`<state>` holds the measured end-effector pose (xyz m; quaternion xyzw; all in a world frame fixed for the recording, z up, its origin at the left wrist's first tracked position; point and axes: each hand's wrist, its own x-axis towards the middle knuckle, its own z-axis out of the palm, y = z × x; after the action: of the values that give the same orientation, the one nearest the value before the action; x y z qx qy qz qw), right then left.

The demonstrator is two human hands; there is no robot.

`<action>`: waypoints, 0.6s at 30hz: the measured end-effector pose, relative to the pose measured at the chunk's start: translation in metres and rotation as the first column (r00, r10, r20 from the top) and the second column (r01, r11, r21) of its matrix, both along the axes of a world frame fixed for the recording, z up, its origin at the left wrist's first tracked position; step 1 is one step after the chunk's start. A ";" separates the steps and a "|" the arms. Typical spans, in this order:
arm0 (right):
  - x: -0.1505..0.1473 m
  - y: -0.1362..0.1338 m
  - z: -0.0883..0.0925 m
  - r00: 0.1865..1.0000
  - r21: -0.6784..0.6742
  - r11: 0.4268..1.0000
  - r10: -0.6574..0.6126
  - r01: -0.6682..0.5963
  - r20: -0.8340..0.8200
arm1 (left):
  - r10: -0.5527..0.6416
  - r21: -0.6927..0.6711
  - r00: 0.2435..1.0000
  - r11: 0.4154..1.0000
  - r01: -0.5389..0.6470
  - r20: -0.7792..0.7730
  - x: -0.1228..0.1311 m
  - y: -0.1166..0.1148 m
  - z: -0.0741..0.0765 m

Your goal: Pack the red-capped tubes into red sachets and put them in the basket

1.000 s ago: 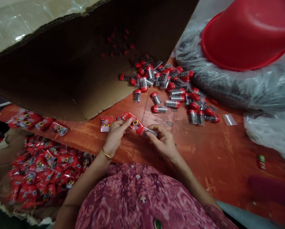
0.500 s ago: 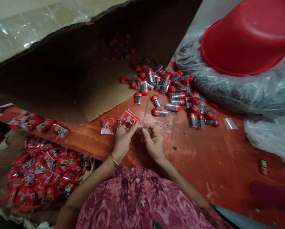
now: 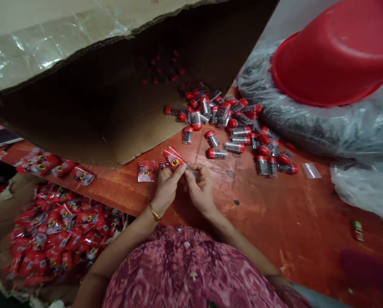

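Observation:
My left hand (image 3: 167,186) is closed with a red printed packet (image 3: 172,158) between thumb and fingers. Right beside it, my right hand (image 3: 200,188) pinches at the packet's lower right corner, where a small dark see-through piece (image 3: 194,171) shows between the fingers; most of it is hidden. The fingertips of both hands nearly meet. To the left of my left hand another red packet (image 3: 146,171) lies flat on the table. Beyond my hands lie several clear tubes with red caps (image 3: 211,138) and dark contents.
A large cardboard box (image 3: 136,139) lies open towards me, with more tubes inside. Filled red packets (image 3: 58,231) heap in a carton at lower left. A red bucket (image 3: 329,64) rests on plastic-wrapped goods (image 3: 307,128) at right. A small clear bag (image 3: 311,170) lies on the table (image 3: 268,222).
My right hand has moved slightly left, closer to my left hand. The packet in my left hand has turned a little and less of the dark piece shows.

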<state>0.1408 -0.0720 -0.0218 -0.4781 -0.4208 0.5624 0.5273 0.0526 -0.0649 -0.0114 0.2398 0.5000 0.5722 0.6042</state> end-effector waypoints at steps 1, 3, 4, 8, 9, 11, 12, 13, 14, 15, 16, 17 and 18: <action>0.002 0.000 0.000 0.998 -0.028 0.998 0.048 -0.049 -0.038 | -0.010 -0.011 1.000 1.000 0.010 0.009 -0.001 0.001 0.001; 0.008 0.001 0.000 0.980 -0.082 0.981 0.165 -0.174 -0.108 | -0.005 -0.034 0.999 0.999 0.007 0.049 -0.004 0.002 0.002; 0.012 0.001 0.000 0.972 -0.091 0.972 0.206 -0.217 -0.115 | 0.013 -0.037 0.997 0.999 -0.011 0.069 -0.006 0.003 0.003; 0.018 0.001 0.000 0.978 -0.062 0.977 0.204 -0.206 -0.033 | 0.032 -0.036 0.993 0.999 -0.029 0.112 -0.008 0.001 0.005; 0.016 0.001 0.000 0.980 -0.058 0.978 0.198 -0.200 -0.034 | 0.015 -0.044 0.993 0.999 -0.010 0.118 -0.008 -0.001 0.004; 0.011 0.001 0.000 0.976 -0.053 0.976 0.207 -0.211 -0.061 | -0.008 -0.062 0.991 0.998 0.016 0.133 -0.007 -0.006 0.003; 0.007 0.002 0.000 0.974 -0.047 0.975 0.213 -0.217 -0.071 | -0.012 -0.074 0.989 0.997 0.023 0.146 -0.007 -0.009 0.003; 0.004 0.002 -0.001 0.975 -0.038 0.976 0.213 -0.216 -0.068 | -0.012 -0.086 0.986 0.996 0.027 0.168 -0.007 -0.012 0.003; 0.001 0.002 -0.002 0.977 -0.026 0.978 0.206 -0.207 -0.046 | -0.010 -0.098 0.981 0.995 0.029 0.196 -0.007 -0.014 0.004; -0.002 0.003 -0.003 0.981 -0.007 0.981 0.192 -0.192 -0.002 | -0.010 -0.108 0.974 0.994 0.035 0.226 -0.008 -0.017 0.006; -0.004 0.003 -0.004 0.983 0.020 0.984 0.174 -0.176 0.057 | -0.009 -0.117 0.968 0.992 0.039 0.251 -0.010 -0.020 0.008; -0.006 0.004 -0.005 0.978 0.058 0.983 0.167 -0.175 0.124 | -0.011 -0.126 0.964 0.991 0.046 0.264 -0.014 -0.023 0.011; -0.006 0.005 -0.005 0.963 0.103 0.974 0.179 -0.203 0.201 | -0.017 -0.138 0.965 0.989 0.055 0.261 -0.020 -0.027 0.013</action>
<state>0.1351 -0.0673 -0.0265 -0.4535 -0.5472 0.5354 0.4564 0.0329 -0.0917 0.0019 0.1275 0.4522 0.5501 0.6904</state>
